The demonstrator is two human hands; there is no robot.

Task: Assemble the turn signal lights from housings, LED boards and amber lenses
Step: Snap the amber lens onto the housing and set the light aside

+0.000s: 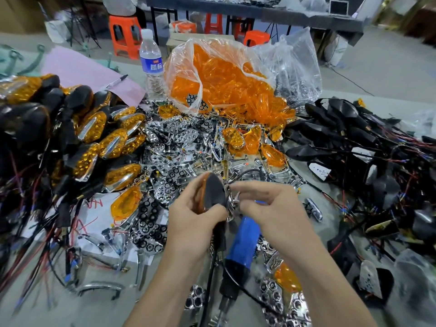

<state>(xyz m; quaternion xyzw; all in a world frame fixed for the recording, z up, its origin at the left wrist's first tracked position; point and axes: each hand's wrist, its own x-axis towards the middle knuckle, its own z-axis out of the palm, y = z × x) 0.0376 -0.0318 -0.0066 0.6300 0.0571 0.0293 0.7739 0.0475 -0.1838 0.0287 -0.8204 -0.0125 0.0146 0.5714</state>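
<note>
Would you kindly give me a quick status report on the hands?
Left hand grips black housing with amber lens. Right hand pinches chrome trim beside it. Blue corded tool lies beneath.

Housing [213, 192] partly under left hand [188, 220]

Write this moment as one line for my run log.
left hand: grips housing with lens | right hand: pinches chrome part beside housing | blue tool: lies below hands
</note>
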